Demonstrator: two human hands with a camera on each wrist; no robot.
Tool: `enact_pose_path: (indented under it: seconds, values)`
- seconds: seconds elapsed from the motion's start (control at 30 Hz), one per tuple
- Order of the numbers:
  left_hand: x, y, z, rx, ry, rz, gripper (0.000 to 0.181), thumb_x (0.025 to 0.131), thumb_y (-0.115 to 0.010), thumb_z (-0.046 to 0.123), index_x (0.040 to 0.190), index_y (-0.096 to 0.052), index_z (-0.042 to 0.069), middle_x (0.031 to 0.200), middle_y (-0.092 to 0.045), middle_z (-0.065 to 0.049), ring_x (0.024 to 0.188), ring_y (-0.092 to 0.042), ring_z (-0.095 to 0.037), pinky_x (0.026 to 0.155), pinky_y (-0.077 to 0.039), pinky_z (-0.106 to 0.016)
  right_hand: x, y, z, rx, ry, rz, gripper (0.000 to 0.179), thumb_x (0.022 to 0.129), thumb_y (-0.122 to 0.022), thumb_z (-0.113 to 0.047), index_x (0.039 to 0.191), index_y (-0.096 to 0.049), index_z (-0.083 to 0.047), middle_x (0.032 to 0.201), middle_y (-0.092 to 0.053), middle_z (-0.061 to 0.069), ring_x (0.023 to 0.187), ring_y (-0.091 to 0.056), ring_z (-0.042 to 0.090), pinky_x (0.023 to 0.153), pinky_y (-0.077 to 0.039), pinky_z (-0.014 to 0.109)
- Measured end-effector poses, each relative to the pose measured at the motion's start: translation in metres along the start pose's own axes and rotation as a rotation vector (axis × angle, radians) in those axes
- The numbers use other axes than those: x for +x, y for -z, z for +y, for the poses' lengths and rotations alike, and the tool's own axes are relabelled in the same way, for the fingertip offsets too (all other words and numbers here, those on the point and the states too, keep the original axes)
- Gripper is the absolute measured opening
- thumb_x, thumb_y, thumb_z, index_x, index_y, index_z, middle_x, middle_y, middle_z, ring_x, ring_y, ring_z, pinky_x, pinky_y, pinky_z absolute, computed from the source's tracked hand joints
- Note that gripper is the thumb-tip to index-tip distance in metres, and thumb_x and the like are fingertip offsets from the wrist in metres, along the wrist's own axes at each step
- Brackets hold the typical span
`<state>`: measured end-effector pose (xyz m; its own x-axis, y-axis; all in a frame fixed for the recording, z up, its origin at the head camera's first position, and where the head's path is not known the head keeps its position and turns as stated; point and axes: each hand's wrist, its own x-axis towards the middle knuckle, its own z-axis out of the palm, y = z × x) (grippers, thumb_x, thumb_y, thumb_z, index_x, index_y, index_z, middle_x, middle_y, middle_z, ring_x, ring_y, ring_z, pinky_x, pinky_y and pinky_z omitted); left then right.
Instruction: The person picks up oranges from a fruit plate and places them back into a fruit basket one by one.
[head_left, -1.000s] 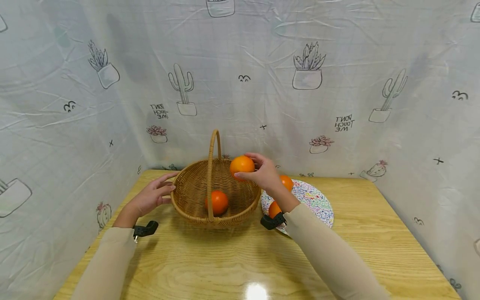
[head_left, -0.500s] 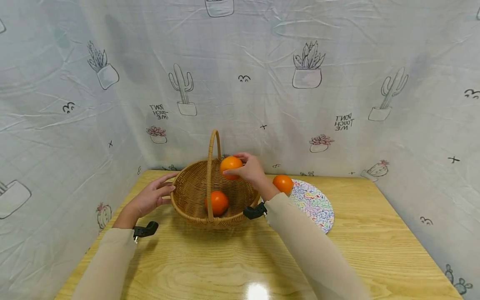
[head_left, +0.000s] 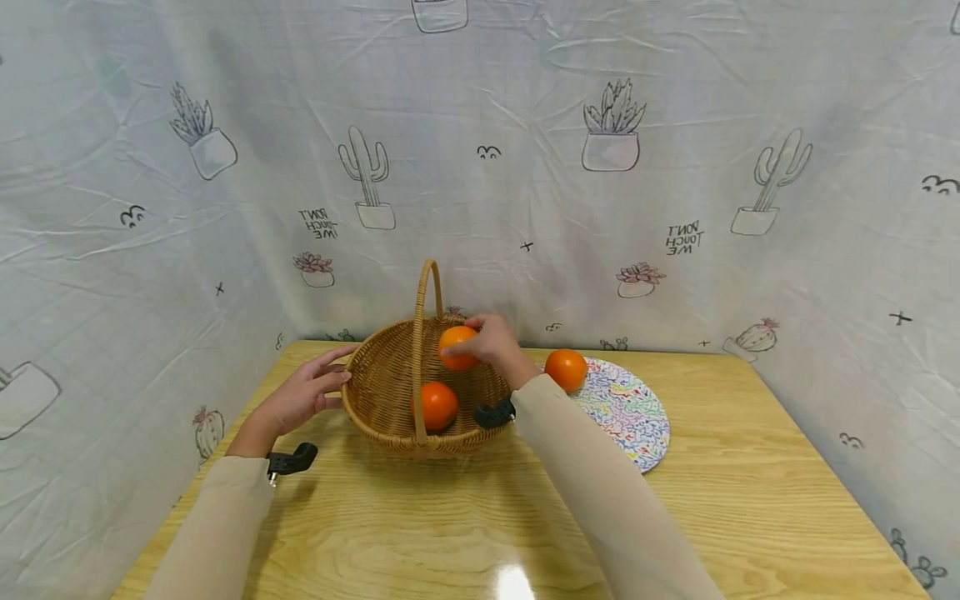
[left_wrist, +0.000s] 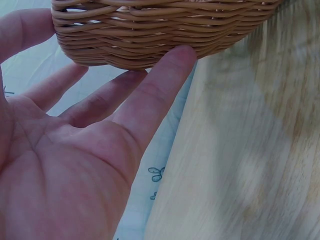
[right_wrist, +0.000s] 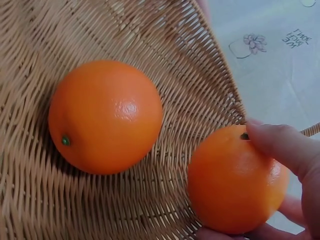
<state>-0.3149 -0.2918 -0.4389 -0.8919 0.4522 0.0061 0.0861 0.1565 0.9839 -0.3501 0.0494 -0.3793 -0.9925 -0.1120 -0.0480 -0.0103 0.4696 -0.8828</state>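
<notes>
My right hand [head_left: 495,343] grips an orange [head_left: 454,348] inside the wicker basket [head_left: 381,379], right of its upright handle. In the right wrist view the thumb [right_wrist: 280,142] lies over the fruit's top near its stem mark, with fingers beneath. A second orange [head_left: 439,407] rests on the basket floor; both look close together but apart in the right wrist view. My left hand [head_left: 303,392] stays at the basket's left end. Its fairly straight fingers [left_wrist: 155,95] touch the woven outer wall in the left wrist view.
Right of the basket a round plate [head_left: 626,408] with coloured squiggles bears an orange [head_left: 566,370]. My right sleeve [head_left: 592,467] covers part of the plate. Patterned curtain [head_left: 525,200] hangs behind the wooden table [head_left: 360,525].
My right hand has carried its orange leftward and then lower into the basket. The sleeve now hides an orange seen earlier at the plate's near left. My left hand has not moved.
</notes>
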Motion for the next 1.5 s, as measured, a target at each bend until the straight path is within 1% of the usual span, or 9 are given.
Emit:
enact_pose_path:
  seconds: [0.33, 0.5, 0.6, 0.7, 0.77, 0.87, 1.0, 1.23, 1.5]
  values:
    - [0.001, 0.001, -0.002, 0.014, -0.002, 0.005, 0.066, 0.11, -0.051, 0.021, 0.166, -0.018, 0.016, 0.157, -0.033, -0.031, 0.124, -0.064, -0.014, 0.1, -0.058, -0.042, 0.005, -0.007, -0.007, -0.132, -0.152, 0.016, 0.069, 0.074, -0.095, -0.025, 0.13, -0.065, 0.002, 0.131, -0.061, 0.02, 0.106, -0.066, 0.035, 0.088, -0.062, 0.047]
    - [0.001, 0.002, -0.004, 0.013, -0.008, 0.004, 0.067, 0.109, -0.052, 0.021, 0.166, -0.017, 0.015, 0.158, -0.032, -0.032, 0.126, -0.062, -0.017, 0.101, -0.057, -0.045, 0.006, -0.01, -0.006, -0.108, -0.177, 0.029, 0.046, 0.075, -0.094, -0.023, 0.105, -0.067, -0.002, 0.097, -0.061, 0.007, 0.069, -0.058, 0.02, 0.059, -0.059, 0.032]
    - [0.001, 0.002, -0.004, 0.01, -0.001, 0.005, 0.067, 0.109, -0.052, 0.021, 0.166, -0.017, 0.015, 0.158, -0.032, -0.032, 0.127, -0.061, -0.018, 0.102, -0.057, -0.046, 0.006, -0.008, -0.005, -0.087, -0.161, 0.014, 0.044, 0.076, -0.093, -0.024, 0.103, -0.065, -0.003, 0.095, -0.059, 0.002, 0.059, -0.046, 0.015, 0.054, -0.052, 0.03]
    - [0.002, 0.003, -0.004, 0.009, 0.004, 0.007, 0.066, 0.109, -0.052, 0.021, 0.166, -0.018, 0.015, 0.159, -0.031, -0.032, 0.126, -0.062, -0.017, 0.1, -0.058, -0.044, 0.002, -0.003, -0.005, -0.113, -0.115, -0.023, 0.053, 0.08, -0.09, -0.03, 0.119, -0.068, -0.002, 0.117, -0.068, 0.009, 0.076, -0.06, 0.019, 0.074, -0.06, 0.036]
    - [0.003, 0.003, -0.003, 0.009, 0.002, 0.009, 0.066, 0.109, -0.052, 0.022, 0.166, -0.019, 0.015, 0.16, -0.03, -0.031, 0.125, -0.062, -0.016, 0.099, -0.059, -0.042, -0.001, 0.003, -0.006, -0.098, -0.087, -0.059, 0.069, 0.083, -0.088, -0.031, 0.138, -0.061, 0.0, 0.143, -0.059, 0.015, 0.1, -0.067, 0.028, 0.092, -0.06, 0.042]
    - [0.003, 0.004, -0.002, 0.011, 0.002, 0.014, 0.066, 0.109, -0.053, 0.023, 0.166, -0.02, 0.015, 0.16, -0.03, -0.03, 0.124, -0.063, -0.014, 0.097, -0.06, -0.038, -0.003, 0.01, -0.007, -0.056, -0.068, -0.098, 0.07, 0.086, -0.085, -0.031, 0.143, -0.057, 0.0, 0.15, -0.054, 0.017, 0.121, -0.063, 0.036, 0.103, -0.055, 0.048]
    - [0.004, 0.004, -0.001, 0.012, 0.008, 0.008, 0.067, 0.108, -0.054, 0.024, 0.166, -0.02, 0.015, 0.161, -0.029, -0.03, 0.125, -0.062, -0.014, 0.098, -0.06, -0.038, -0.005, 0.019, -0.007, -0.01, -0.069, -0.118, 0.069, 0.087, -0.084, -0.03, 0.144, -0.057, -0.003, 0.147, -0.056, 0.015, 0.109, -0.064, 0.035, 0.102, -0.054, 0.05]
    - [0.008, 0.007, 0.0, 0.001, 0.011, -0.004, 0.068, 0.109, -0.053, 0.024, 0.166, -0.017, 0.015, 0.162, -0.027, -0.029, 0.123, -0.062, -0.009, 0.097, -0.06, -0.036, -0.004, 0.03, -0.002, 0.022, -0.033, -0.117, 0.068, 0.087, -0.084, -0.03, 0.144, -0.058, -0.003, 0.15, -0.053, 0.016, 0.127, -0.061, 0.036, 0.106, -0.054, 0.046]
    - [0.011, 0.01, 0.0, -0.005, 0.02, -0.01, 0.069, 0.109, -0.054, 0.025, 0.166, -0.017, 0.016, 0.161, -0.027, -0.03, 0.119, -0.064, -0.007, 0.096, -0.06, -0.036, -0.003, 0.036, 0.005, 0.054, -0.003, -0.121, 0.069, 0.087, -0.084, -0.029, 0.145, -0.056, -0.004, 0.145, -0.058, 0.017, 0.127, -0.06, 0.034, 0.11, -0.051, 0.049]
